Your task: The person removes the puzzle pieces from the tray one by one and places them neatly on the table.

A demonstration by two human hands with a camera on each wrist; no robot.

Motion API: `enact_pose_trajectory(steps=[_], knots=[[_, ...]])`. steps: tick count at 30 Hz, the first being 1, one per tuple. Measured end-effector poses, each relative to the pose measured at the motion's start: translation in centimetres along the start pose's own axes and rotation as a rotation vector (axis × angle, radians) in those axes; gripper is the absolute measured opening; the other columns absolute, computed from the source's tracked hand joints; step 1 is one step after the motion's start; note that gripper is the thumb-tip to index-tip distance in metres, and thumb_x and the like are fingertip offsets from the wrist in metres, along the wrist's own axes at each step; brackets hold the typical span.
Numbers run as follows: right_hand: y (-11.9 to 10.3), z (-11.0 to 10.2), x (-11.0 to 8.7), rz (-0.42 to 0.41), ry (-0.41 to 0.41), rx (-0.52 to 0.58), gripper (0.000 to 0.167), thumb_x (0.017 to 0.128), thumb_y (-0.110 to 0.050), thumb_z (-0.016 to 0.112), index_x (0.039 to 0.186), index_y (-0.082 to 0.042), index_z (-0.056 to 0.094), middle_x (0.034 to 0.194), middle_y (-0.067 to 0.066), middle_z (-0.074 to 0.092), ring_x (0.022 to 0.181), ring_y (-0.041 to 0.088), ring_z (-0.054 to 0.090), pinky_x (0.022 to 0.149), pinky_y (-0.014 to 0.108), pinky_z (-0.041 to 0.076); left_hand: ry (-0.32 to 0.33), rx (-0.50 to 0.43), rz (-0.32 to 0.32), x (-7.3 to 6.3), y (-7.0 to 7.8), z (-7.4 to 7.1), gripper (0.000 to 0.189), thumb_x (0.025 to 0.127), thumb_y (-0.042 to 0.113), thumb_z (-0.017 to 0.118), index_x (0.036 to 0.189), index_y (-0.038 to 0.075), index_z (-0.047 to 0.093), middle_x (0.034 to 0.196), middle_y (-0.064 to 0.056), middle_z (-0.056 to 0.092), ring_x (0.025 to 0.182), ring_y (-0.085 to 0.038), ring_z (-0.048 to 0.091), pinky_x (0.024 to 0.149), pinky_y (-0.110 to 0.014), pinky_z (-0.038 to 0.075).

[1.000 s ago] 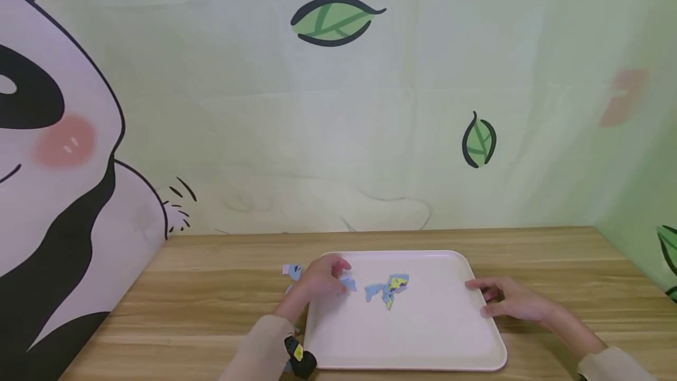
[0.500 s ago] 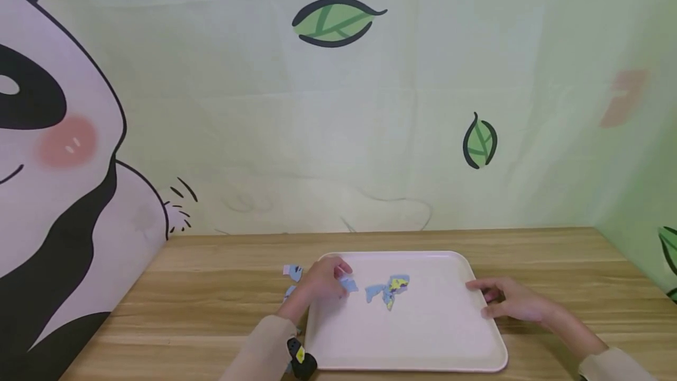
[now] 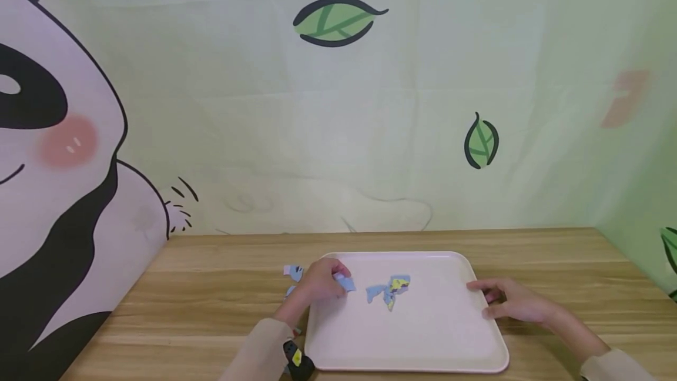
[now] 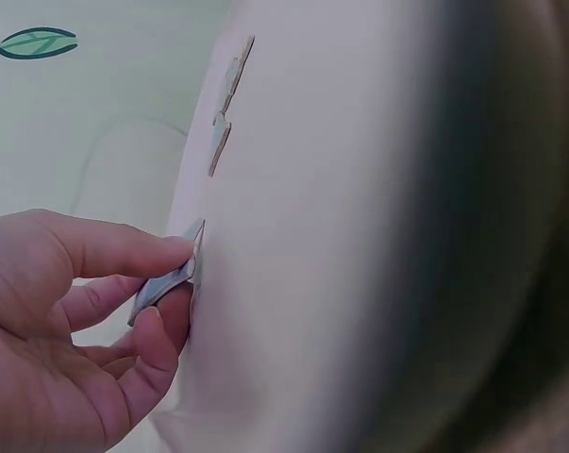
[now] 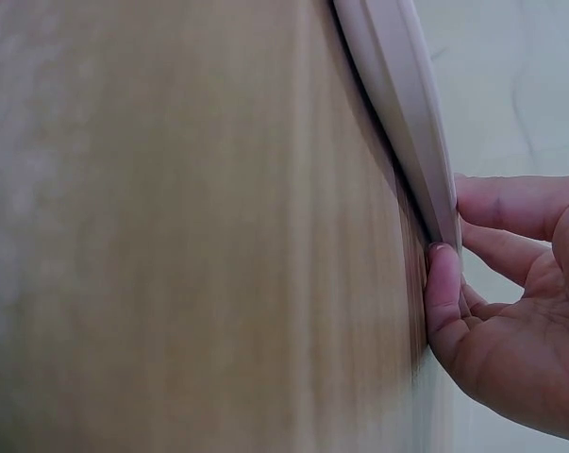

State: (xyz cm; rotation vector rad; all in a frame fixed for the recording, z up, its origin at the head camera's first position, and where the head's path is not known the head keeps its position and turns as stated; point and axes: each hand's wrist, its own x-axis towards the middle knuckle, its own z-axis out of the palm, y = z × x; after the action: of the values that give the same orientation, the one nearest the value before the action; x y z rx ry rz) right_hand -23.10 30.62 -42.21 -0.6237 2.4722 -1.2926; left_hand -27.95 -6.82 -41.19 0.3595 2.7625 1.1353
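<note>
The left hand [image 3: 317,280] has its fingers pinched on a blue puzzle piece [image 3: 346,283] at the far left of the tray [image 3: 418,340], contact below unclear; probably light, stiff card, best held by opposite edges while the right hand [image 3: 517,300], fingers apart, touches the tray's right side.

Your tray [image 3: 423,340] lies on the table [image 3: 222,287], a cluster of pieces [image 3: 390,297] on it between your left hand [image 3: 321,278] over its left side and right hand [image 3: 510,300] at its right rim, other pieces [image 3: 295,273] lying left of it.
</note>
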Motion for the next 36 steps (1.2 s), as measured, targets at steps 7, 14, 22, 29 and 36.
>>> enact_pose_trajectory(steps=[7,14,22,29,36], knots=[[-0.1,0.0,0.0,-0.001,-0.005,0.004,0.057,0.077,-0.006,0.065,0.123,0.018,0.041,0.093,0.011,0.053,0.08,0.008,0.045,0.064,0.02,0.041,0.021,-0.044,-0.012,-0.2,-0.3,-0.1,0.024,0.068,-0.001,0.071,0.089,0.006,0.065,0.091,-0.006,0.058,0.079,-0.021,0.05,0.069,-0.033,0.049],[-0.2,0.0,-0.1,0.005,-0.006,0.008,0.058,0.077,-0.006,0.065,0.124,0.018,0.04,0.093,0.01,0.053,0.08,0.009,0.046,0.064,0.02,0.041,0.054,-0.126,0.0,-0.4,-1.3,-0.9,0.027,0.066,-0.001,0.07,0.092,0.004,0.064,0.089,-0.007,0.058,0.077,-0.02,0.049,0.063,-0.029,0.047],[-0.2,-0.1,0.0,-0.01,-0.011,0.006,0.058,0.077,-0.006,0.065,0.123,0.019,0.04,0.094,0.012,0.054,0.08,0.008,0.046,0.064,0.02,0.042,0.127,-0.232,0.042,-0.7,-2.5,-2.2,0.028,0.067,-0.003,0.069,0.094,0.0,0.064,0.087,-0.007,0.061,0.075,-0.016,0.052,0.059,-0.025,0.047],[-0.2,0.0,-0.1,-0.003,-0.008,0.002,0.058,0.077,-0.006,0.065,0.123,0.019,0.04,0.095,0.013,0.055,0.081,0.008,0.048,0.065,0.02,0.043,0.186,-0.336,-0.005,-1.1,-3.7,-3.5,0.029,0.068,-0.004,0.069,0.097,-0.001,0.063,0.083,-0.009,0.06,0.068,-0.015,0.053,0.055,-0.026,0.046],[-0.3,0.0,-0.1,0.009,0.002,0.014,0.058,0.077,-0.005,0.065,0.124,0.018,0.04,0.095,0.012,0.054,0.081,0.01,0.047,0.064,0.02,0.043,0.211,-0.406,-0.076,-1.8,-5.0,-5.2,0.032,0.072,-0.003,0.067,0.103,-0.003,0.06,0.087,-0.013,0.06,0.071,-0.017,0.057,0.062,-0.031,0.051]])
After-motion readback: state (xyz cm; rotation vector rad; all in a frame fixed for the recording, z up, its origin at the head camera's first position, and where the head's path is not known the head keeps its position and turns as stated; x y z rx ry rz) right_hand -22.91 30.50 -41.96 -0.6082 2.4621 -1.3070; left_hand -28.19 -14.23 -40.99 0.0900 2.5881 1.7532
